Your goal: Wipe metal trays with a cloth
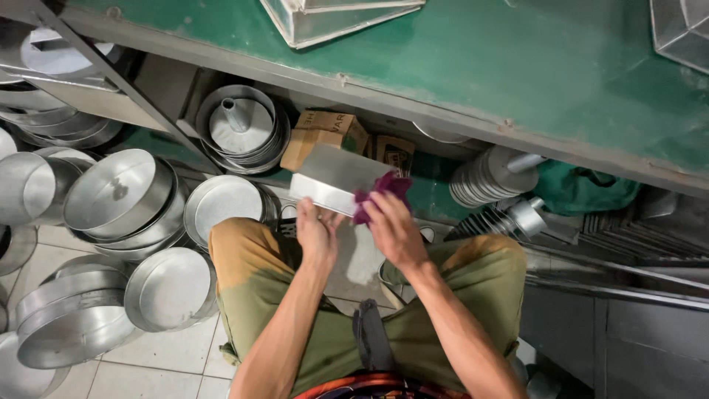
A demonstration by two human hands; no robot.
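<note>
I sit with my knees apart, looking down. My left hand (317,235) grips the near edge of a rectangular metal pan (336,177), held upside down over my lap. My right hand (395,229) presses a dark purple cloth (380,192) against the pan's right end. The pan is shiny aluminium and tilts slightly away from me.
Stacks of round aluminium pans (118,199) crowd the tiled floor at left. Tube pans (240,125), cardboard boxes (325,133) and stacked moulds (491,177) sit beneath a green-topped table (517,66). More square pans (325,18) lie on that table. A green bag (583,188) rests at right.
</note>
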